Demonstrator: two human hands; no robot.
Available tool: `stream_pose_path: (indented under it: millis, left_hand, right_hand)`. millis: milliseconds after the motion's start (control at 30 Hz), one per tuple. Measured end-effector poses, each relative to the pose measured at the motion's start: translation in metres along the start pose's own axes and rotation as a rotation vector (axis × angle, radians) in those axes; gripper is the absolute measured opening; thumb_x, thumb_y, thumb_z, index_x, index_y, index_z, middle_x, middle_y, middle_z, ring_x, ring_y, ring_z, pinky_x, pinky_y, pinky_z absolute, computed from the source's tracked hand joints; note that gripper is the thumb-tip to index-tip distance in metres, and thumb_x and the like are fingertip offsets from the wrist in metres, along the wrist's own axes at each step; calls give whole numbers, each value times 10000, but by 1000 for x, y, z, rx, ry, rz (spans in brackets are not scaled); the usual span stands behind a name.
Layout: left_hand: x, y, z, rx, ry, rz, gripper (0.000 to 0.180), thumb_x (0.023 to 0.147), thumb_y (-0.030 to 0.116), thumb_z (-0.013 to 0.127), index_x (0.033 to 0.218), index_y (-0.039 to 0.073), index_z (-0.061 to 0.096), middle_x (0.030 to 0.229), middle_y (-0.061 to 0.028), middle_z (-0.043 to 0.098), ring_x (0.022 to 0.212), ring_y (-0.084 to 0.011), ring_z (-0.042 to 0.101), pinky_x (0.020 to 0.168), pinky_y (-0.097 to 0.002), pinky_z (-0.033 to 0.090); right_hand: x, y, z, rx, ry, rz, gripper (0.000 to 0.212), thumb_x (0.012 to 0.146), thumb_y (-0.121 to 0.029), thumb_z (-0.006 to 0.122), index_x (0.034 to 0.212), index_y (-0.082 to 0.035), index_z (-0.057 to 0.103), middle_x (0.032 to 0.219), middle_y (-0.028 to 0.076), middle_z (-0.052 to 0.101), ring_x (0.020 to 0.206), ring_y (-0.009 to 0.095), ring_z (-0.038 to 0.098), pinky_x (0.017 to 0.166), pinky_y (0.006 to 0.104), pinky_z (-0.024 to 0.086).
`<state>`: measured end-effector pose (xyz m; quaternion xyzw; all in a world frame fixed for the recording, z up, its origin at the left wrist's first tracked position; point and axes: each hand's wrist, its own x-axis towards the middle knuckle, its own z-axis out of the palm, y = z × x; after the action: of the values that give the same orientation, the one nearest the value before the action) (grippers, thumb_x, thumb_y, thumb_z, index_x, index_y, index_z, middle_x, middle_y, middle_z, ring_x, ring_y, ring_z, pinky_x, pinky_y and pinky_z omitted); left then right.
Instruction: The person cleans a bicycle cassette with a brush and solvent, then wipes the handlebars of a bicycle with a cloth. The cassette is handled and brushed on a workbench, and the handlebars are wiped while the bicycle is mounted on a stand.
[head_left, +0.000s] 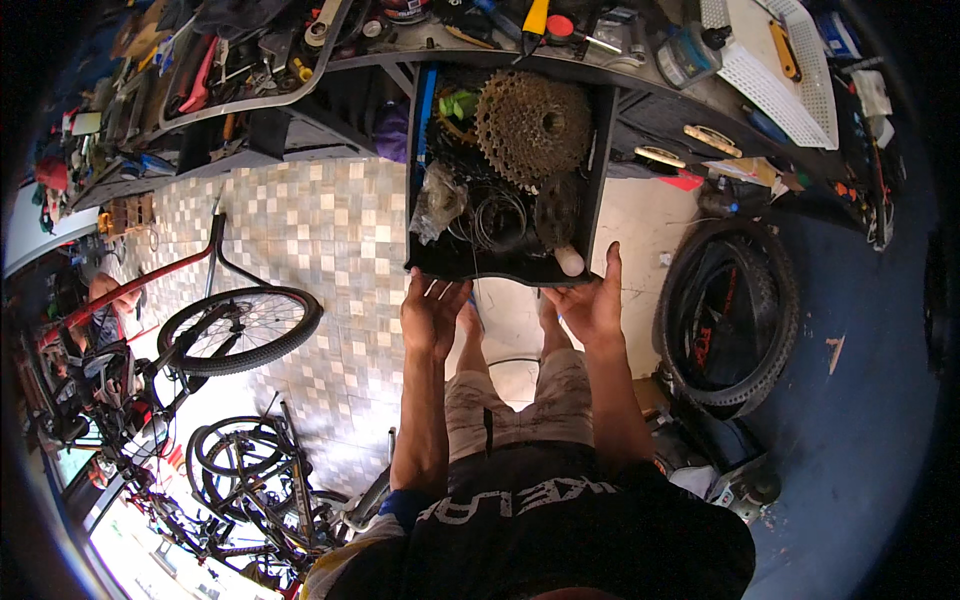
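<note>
A black drawer [601, 165] juts out from under the workbench toward me. My left hand [432, 318] grips its front left corner, thumb up at the edge and fingers curled beneath. At the front right corner my right hand [594, 308] holds the drawer the same way, its thumb pointing up along the outer side. Inside lies a large, dirty bicycle cassette [533, 125] at the back. In front of it are coiled cables [498, 220], a crumpled clear plastic bag [438, 203] and a pale rounded piece [569, 261]. A bright green item [459, 104] sits at the back left.
Tools crowd the workbench [440, 50], including a tool tray [170, 112] at left and a white perforated basket [775, 95] at right. Bicycle tyres [780, 300] lean by the blue wall. Several bicycles [240, 330] stand on the tiled floor at left.
</note>
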<state>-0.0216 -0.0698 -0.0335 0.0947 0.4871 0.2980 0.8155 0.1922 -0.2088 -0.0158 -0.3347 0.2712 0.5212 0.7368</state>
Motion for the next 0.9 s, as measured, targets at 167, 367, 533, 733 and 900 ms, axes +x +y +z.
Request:
stream_pose_path:
  millis: [167,367,533,733,900]
  left_hand:
    - [-15,13,27,35,44,35,576,1104,468,455,1377,-37,502,1306,-214,577,1275,-405,558,1126,-543,474]
    - [-17,44,67,38,-59,125,658,1095,516,450,1421,-55,476,1316,-235,587,1281,-392,560,1161,-528,439]
    - [44,51,96,17,-196,155,799,1053,564,521,1506,-74,359,1454,-270,478,1368,-390,493,1186,-522,423]
    - [134,71,191,-54,-477,227,1073,956,703,581,1561,-89,182,1483,-297,412,1346,-426,472,1184,-564,390]
    - [155,91,217,-85,-460,75,1205,881,860,488,1645,2,124,1657,-266,265,1528,-419,293,1258,-546,262]
  right_hand:
    - [-10,-11,26,-15,137,11,913,956,-733,515,1386,72,542,1319,224,657,1190,342,661,1080,484,537]
    - [-7,-30,63,13,54,29,926,940,-750,515,1364,73,563,1314,241,652,1209,370,643,1097,493,524]
    - [41,-63,92,34,3,-39,996,926,-780,509,1472,52,469,1427,283,552,1336,443,527,1145,565,463]
    - [134,-122,117,65,-338,-202,1205,914,-868,390,1602,88,137,1648,366,139,1503,589,179,1191,608,389]
    - [161,-125,118,216,-297,-230,1226,910,-885,331,1614,83,64,1673,322,141,1486,518,304,1161,534,444]
